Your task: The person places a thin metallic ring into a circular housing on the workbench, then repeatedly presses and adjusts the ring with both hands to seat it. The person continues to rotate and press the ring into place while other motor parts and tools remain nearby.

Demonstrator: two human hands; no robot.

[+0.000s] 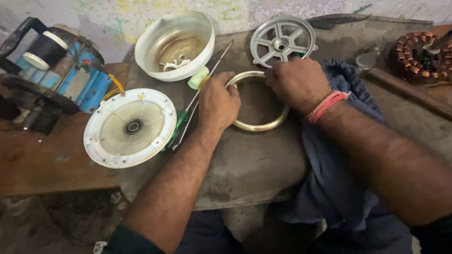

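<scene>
A worn grey work slab (249, 162) fills the middle of the view, with a wooden bench (24, 160) to its left and a blue cloth (337, 151) draped over its right side. On the bench sits a blue winding machine (58, 69). Beside it, overlapping the slab's edge, lies a white round cover (130, 127) with a bearing at its centre, and behind that stands a white bowl-shaped housing (175, 44). A grey spoked wheel (282, 41) rests at the back of the slab, and a copper-wound stator (424, 54) sits far right. Thin rods and a green-handled screwdriver (186, 119) lie just left of the hands.

The brass-coloured ring (260, 124) lies flat on the slab between the two hands. The left hand (218, 104) is curled over its left rim, fingers pressing or pinching it; the right hand (299, 83) closes over its upper right rim. How tightly either one pinches cannot be told, since the knuckles hide the fingertips.

The ring looks like thin metal: probably light, stiff but easily bent out of round, and smooth enough to slip. Opposite points on the rim, taken evenly, seem the safest hold.
</scene>
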